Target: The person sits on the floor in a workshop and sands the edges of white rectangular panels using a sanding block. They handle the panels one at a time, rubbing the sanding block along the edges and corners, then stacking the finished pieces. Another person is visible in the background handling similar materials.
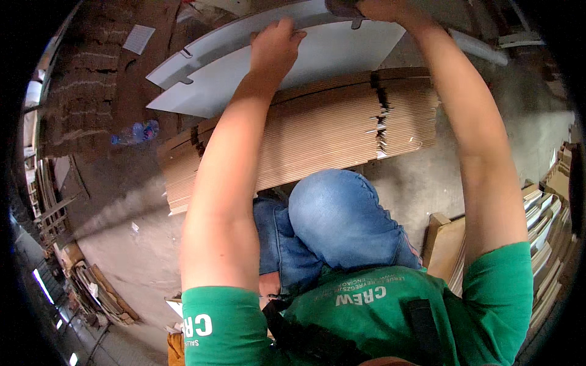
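Note:
My left hand (278,44) is closed at the upper edge of a white-faced cardboard sheet (342,52) with slots cut into it. A second slotted cardboard sheet (213,44) leans just beyond the first, its edge curving across the top of the view. At the top, my right hand (387,8) is closed on a dark object (343,7), which lies against the sheets' upper right part; its kind is unclear. Under the sheets lies a thick stack of brown corrugated cardboard (317,128), with torn slot edges along its side.
A crumpled plastic bottle (135,132) and a paper sheet (139,39) lie on the left. More cardboard stacks (543,244) stand at the lower right, beside a wooden-looking block (441,241). Scrap pieces (94,290) lie at the lower left. My bent knee (336,210) is close to the stack.

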Demonstrator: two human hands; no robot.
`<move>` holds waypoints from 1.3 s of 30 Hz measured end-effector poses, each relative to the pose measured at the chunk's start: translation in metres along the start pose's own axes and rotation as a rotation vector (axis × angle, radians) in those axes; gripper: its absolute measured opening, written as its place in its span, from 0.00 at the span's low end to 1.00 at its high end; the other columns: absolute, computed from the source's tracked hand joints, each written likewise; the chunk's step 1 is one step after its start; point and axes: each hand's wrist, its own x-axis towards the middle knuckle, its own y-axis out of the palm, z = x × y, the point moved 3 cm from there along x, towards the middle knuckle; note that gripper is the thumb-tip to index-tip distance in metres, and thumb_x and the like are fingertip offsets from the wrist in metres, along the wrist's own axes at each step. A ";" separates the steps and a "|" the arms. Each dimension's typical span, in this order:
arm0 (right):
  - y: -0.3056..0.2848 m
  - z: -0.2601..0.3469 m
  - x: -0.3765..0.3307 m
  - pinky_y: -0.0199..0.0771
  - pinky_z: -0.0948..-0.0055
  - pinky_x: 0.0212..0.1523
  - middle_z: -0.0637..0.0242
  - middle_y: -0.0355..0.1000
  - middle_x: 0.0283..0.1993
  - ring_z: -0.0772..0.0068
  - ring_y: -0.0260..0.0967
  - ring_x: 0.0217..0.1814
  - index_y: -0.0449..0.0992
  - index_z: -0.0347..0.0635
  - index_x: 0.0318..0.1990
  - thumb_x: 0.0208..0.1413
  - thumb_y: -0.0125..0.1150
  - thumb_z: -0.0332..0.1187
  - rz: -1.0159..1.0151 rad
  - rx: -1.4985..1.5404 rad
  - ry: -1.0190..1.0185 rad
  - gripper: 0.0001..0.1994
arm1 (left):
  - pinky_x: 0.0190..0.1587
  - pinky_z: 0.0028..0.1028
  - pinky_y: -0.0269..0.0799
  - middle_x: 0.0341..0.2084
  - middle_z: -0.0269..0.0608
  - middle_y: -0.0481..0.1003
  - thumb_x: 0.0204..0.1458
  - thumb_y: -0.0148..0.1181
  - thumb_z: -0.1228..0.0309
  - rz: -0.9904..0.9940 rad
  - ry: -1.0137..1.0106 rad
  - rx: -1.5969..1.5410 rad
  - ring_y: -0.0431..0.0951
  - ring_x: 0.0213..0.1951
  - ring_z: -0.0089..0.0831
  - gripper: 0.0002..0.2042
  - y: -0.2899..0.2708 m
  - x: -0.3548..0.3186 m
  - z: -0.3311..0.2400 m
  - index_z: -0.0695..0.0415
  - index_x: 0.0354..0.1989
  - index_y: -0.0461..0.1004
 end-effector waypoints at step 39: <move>-0.035 0.018 -0.048 0.69 0.67 0.37 0.55 0.72 0.36 0.62 0.69 0.40 0.74 0.39 0.38 0.45 0.56 0.34 -0.009 -0.183 0.184 0.13 | 0.41 0.49 0.58 0.31 0.37 0.75 0.53 0.38 0.51 0.310 -0.141 0.277 0.74 0.36 0.35 0.17 0.001 0.000 -0.015 0.46 0.37 0.71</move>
